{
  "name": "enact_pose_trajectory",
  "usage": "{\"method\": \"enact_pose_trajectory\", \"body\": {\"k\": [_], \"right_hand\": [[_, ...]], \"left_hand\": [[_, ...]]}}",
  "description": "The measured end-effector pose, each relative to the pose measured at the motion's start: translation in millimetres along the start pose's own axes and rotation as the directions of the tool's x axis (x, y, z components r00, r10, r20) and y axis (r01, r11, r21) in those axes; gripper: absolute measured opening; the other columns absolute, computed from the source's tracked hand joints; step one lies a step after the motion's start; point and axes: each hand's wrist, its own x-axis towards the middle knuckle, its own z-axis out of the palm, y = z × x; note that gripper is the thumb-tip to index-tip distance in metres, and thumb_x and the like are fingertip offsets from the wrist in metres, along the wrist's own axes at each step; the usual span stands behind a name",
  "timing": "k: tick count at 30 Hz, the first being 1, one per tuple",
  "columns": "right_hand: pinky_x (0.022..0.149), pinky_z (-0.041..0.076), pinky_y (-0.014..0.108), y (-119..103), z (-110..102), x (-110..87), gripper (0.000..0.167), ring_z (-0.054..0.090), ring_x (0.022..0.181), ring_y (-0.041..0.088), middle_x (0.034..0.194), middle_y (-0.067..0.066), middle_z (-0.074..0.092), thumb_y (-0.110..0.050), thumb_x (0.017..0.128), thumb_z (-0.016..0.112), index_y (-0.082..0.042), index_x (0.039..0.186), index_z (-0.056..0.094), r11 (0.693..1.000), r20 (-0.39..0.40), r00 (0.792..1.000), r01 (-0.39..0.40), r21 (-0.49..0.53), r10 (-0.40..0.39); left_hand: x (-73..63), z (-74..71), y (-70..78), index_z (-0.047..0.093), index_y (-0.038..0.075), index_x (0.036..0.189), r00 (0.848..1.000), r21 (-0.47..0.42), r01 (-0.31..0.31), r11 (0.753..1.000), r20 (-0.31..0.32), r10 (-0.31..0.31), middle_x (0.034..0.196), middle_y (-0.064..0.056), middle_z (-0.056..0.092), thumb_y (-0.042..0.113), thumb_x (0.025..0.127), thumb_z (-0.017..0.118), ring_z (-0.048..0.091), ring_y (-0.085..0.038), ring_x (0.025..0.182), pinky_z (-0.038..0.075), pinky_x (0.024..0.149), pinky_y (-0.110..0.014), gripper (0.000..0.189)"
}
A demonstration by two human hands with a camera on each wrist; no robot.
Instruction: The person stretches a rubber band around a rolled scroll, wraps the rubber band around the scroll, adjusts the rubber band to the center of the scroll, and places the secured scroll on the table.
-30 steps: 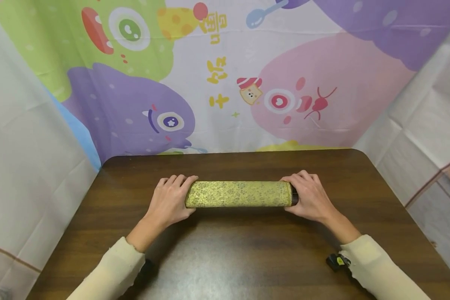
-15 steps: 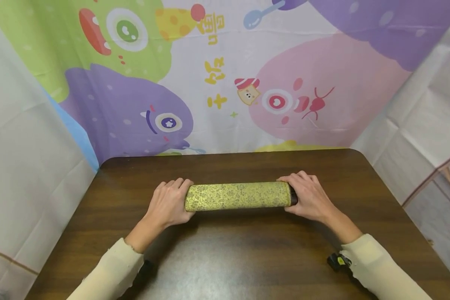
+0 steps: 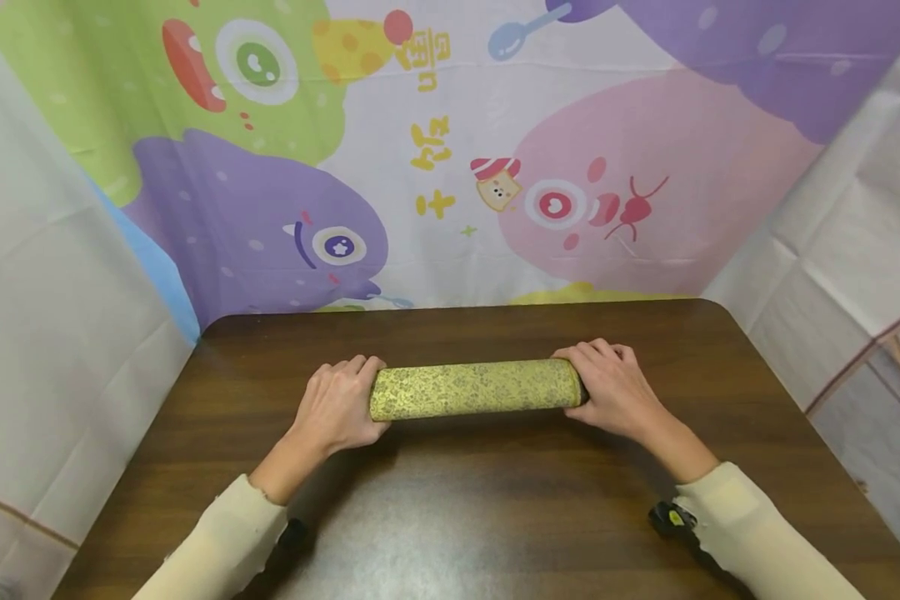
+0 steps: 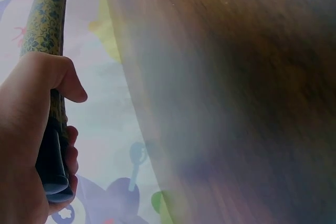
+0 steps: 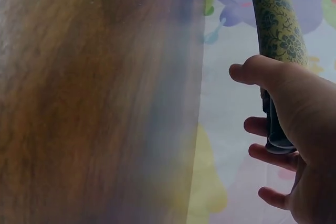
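Observation:
A rolled scroll [image 3: 474,389], covered in yellow-green cloth with a dark floral pattern, lies crosswise between my two hands in the head view. It is held above the table, its right side slightly farther back. My left hand [image 3: 339,404] grips the left end, thumb on the near side and fingers over the far side. My right hand [image 3: 613,390] grips the other end the same way. Dark rounded end knobs [image 4: 53,174] show inside the left palm in the left wrist view. A similar dark knob [image 5: 278,137] shows beside the right palm.
A dark brown wooden table [image 3: 465,517] with rounded back corners lies beneath. Behind it hangs a cartoon-printed curtain [image 3: 450,250]; pale sheets [image 3: 52,333] hang on both sides. A small black device [image 3: 671,518] sits by the right sleeve cuff.
The scroll has tilted slightly, its left end coming a little nearer. My right hand has shifted slightly inward and away, covering more of the dark right end. Both hands keep their hold.

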Motion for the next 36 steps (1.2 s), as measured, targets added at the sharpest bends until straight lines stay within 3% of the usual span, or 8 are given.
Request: {"method": "enact_pose_trajectory", "body": {"k": [15,29,36], "right_hand": [[0.108,0.051,0.071,-5.0,0.2,1.9,0.087,0.066,0.125,0.037,0.129,0.011,0.075,-0.025,0.064,0.112,-0.009,0.138,0.068,0.996,0.045,0.999,0.024,-0.090,-0.020],[0.106,0.052,0.070,-18.6,0.3,2.7,0.100,0.066,0.128,0.035,0.137,0.008,0.072,-0.023,0.071,0.108,-0.013,0.158,0.059,0.992,0.133,0.990,0.060,-0.109,-0.046],[0.107,0.050,0.070,-17.4,-3.8,5.7,0.108,0.064,0.131,0.037,0.141,0.011,0.071,-0.036,0.074,0.107,-0.014,0.165,0.053,0.997,0.144,0.990,-0.003,-0.082,0.015]], "left_hand": [[7.1,3.1,4.8,0.070,0.008,0.111,1.000,0.021,-0.013,1.000,0.004,0.013,0.087,-0.007,0.073,0.038,0.062,0.096,0.066,-0.029,0.068,0.048,0.058,-0.039,0.063],[9.0,4.8,10.3,0.070,0.009,0.111,1.000,0.020,-0.016,1.000,0.009,0.016,0.088,-0.006,0.073,0.039,0.065,0.096,0.067,-0.029,0.069,0.048,0.059,-0.039,0.061],[6.6,3.3,7.2,0.071,0.009,0.114,1.000,0.015,0.011,1.000,0.016,-0.011,0.091,-0.008,0.075,0.038,0.063,0.097,0.069,-0.030,0.072,0.052,0.061,-0.041,0.064]]}}
